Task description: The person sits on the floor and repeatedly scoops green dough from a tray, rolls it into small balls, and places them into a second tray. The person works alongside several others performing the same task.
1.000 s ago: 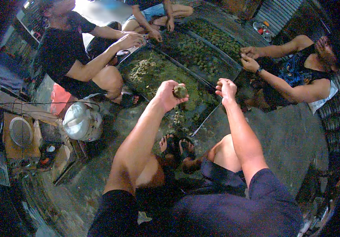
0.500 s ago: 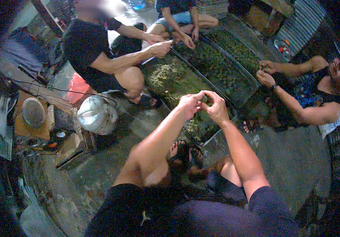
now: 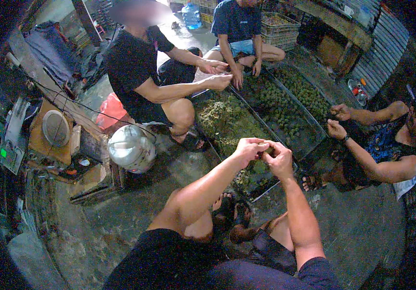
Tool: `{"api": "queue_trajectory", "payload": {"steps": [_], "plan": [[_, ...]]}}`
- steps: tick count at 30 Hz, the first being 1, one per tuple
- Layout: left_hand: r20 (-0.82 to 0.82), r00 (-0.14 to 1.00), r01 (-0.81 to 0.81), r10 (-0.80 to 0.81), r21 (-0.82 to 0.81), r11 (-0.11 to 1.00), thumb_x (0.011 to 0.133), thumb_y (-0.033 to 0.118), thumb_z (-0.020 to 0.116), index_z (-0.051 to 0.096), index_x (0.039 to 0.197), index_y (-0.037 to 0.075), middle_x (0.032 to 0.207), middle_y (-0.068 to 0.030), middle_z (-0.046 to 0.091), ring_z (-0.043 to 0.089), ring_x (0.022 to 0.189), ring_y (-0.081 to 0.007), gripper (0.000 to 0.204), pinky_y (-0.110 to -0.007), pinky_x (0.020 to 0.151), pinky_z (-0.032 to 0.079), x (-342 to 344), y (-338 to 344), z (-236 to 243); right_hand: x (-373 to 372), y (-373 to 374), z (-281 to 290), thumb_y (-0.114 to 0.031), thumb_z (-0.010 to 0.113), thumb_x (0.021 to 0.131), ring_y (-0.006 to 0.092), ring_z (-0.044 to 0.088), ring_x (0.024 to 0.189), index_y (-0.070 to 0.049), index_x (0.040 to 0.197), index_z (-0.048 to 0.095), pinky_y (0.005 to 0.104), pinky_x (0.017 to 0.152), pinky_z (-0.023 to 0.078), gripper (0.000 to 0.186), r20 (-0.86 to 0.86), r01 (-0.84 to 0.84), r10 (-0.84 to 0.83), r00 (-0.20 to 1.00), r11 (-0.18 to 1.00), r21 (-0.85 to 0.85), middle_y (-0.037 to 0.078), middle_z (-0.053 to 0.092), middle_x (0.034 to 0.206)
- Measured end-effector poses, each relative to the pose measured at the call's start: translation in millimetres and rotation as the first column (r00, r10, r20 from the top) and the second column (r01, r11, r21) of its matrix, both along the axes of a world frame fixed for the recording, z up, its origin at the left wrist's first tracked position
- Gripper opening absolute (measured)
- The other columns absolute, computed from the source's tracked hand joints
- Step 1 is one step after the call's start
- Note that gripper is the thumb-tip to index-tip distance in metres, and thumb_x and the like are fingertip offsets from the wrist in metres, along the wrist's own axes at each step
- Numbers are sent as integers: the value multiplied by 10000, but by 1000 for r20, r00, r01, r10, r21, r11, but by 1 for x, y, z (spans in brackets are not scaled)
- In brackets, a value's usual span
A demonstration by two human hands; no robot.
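Note:
My left hand [image 3: 250,151] and my right hand [image 3: 280,160] meet over the near end of a long metal-rimmed tray [image 3: 265,192]. Their fingertips are closed around a small greenish-brown lump [image 3: 267,152], mostly hidden by the fingers. Below them, loose, crumbly yellow-green plant matter [image 3: 222,115] lies heaped in the tray. A second tray [image 3: 281,134] alongside holds many small round green clumps [image 3: 272,99], and more clumps [image 3: 302,89] fill a third strip to its right.
Co-workers squat at far left, far end and right, hands over the trays. To my left stand a silver gas cylinder [image 3: 131,149], a scale [image 3: 12,137] with a green light and a red bag [image 3: 112,111]. Plastic crates [image 3: 280,30] and a blue water jug [image 3: 191,16] are farther back.
The view has tilted up and shifted, so the scene sits lower and farther right. My hands stay together with fingers slightly rearranged. The left co-worker's hands have moved apart somewhat.

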State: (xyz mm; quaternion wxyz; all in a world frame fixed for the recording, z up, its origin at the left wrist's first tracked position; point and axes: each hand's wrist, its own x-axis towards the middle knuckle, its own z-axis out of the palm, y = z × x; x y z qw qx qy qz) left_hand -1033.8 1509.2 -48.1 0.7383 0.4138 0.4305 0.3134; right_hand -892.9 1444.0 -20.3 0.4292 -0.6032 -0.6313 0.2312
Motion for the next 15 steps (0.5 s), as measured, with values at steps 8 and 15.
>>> {"api": "queue_trajectory", "payload": {"steps": [8,15], "plan": [[69,997,23,-19,-60,998,852,213,725,671,1096,-7,1001,-84,672,630,789,-166,334,-325,678,525,2,3,1,22,17,-29,-45,683,776,118,630,858,7,1106,668,271,783,511,335,-328,-147,106,939,984,-101,49,688,957],[238,965,-43,112,-279,959,902,191,633,610,1095,-13,1000,-129,640,645,809,-242,282,-375,687,589,5,5,5,29,13,-21,-78,642,827,172,649,796,-14,1123,636,311,725,566,303,-683,-105,-54,729,976,-190,76,675,966]]}}
